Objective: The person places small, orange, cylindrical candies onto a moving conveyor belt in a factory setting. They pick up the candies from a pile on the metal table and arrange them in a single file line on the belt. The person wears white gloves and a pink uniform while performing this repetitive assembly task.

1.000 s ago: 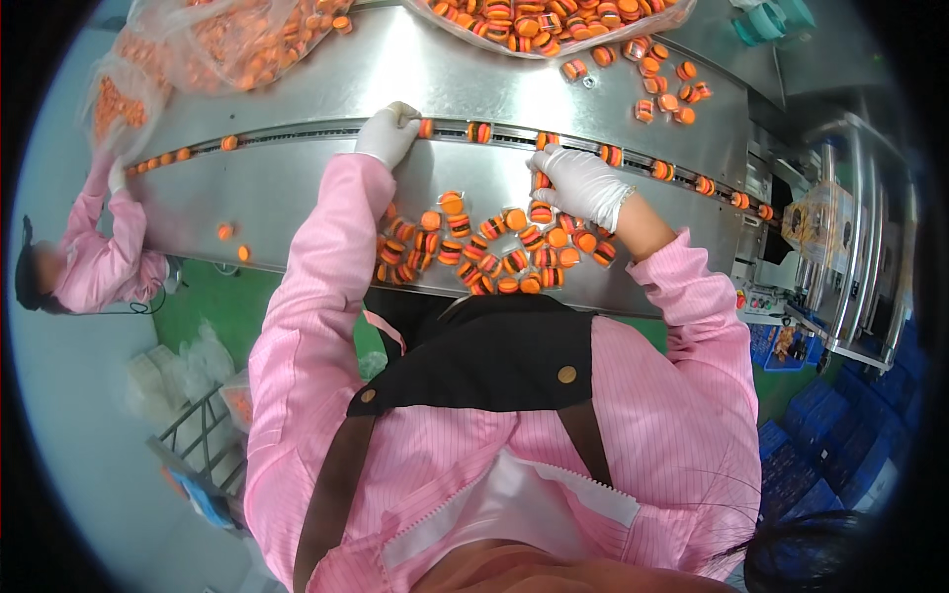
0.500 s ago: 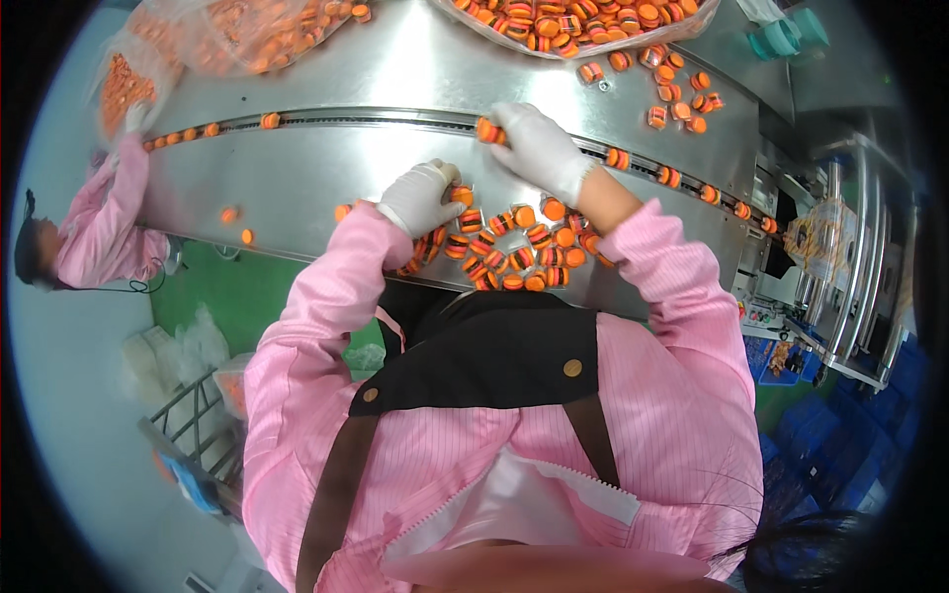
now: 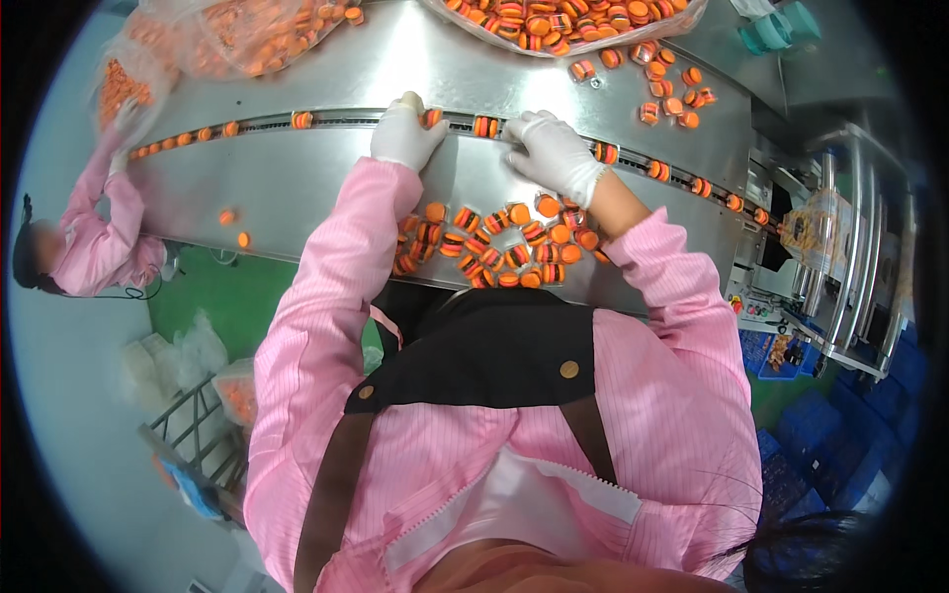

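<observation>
Burger-shaped candies, orange with dark and red layers, ride in the slot of a narrow conveyor (image 3: 346,118) across the steel table. My left hand (image 3: 403,138), white-gloved, reaches over the slot, closed round a burger-shaped candy (image 3: 432,118) between thumb and fingers. My right hand (image 3: 556,153), gloved too, is just right of another candy (image 3: 485,127) in the slot; its fingers are apart and a small gap separates them from it. A pile of candies (image 3: 517,256) lies on the table between my forearms.
A large clear bag (image 3: 583,22) of candies lies at the far side, with loose ones (image 3: 672,106) beside it. Another person (image 3: 84,237) works at the belt's left end beside more bags (image 3: 247,44). A machine with metal bars (image 3: 860,257) stands at the right.
My left hand has moved from the pile up to the conveyor with a candy. My right hand has let go of its candy and shifted slightly right. Candies on the belt have moved right.
</observation>
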Available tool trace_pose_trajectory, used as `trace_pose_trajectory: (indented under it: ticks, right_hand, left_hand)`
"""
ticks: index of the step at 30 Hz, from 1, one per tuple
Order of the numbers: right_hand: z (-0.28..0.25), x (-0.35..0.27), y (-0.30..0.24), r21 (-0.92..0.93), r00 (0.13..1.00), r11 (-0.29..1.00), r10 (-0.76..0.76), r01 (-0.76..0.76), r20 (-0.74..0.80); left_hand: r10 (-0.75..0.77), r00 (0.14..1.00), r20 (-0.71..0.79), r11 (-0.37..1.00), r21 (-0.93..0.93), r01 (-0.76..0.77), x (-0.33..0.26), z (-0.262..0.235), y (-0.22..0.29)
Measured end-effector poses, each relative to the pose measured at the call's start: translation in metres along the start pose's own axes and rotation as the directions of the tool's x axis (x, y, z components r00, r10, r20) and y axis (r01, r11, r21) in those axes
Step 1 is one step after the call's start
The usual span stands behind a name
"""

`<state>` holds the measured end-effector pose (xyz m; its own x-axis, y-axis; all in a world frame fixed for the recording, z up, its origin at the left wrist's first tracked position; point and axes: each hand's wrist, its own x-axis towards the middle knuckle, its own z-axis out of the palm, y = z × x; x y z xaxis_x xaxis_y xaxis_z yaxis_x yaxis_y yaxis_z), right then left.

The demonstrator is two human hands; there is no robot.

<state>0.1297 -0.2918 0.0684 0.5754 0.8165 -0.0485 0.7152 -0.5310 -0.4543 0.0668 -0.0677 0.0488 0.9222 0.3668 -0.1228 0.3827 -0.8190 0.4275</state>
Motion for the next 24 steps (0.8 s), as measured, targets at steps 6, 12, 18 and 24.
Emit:
trace_pose_trajectory:
  ticks: [6,12,18,24]
  right_hand:
    - [-0.017,-0.046,-0.002,0.044,0.956,0.999,-0.013,0.000,0.292]
    - [0.003,-0.056,-0.001,-0.172,0.958,0.985,0.017,0.033,0.285]
    - [0.008,-0.055,-0.005,-0.206,0.999,0.978,-0.026,0.032,0.031]
    - [0.013,0.003,-0.007,-0.092,0.943,0.980,-0.194,0.175,-0.269]
  left_hand:
    - [0.120,0.972,0.202,0.956,0.240,-0.168,0.007,0.008,0.023]
    - [0.588,0.763,0.267,0.788,-0.403,-0.466,-0.012,-0.002,-0.001]
    - [0.473,0.651,0.593,0.854,-0.126,-0.505,-0.067,-0.003,-0.002]
    - [0.461,0.752,0.472,0.882,-0.152,-0.445,-0.094,0.004,0.003]
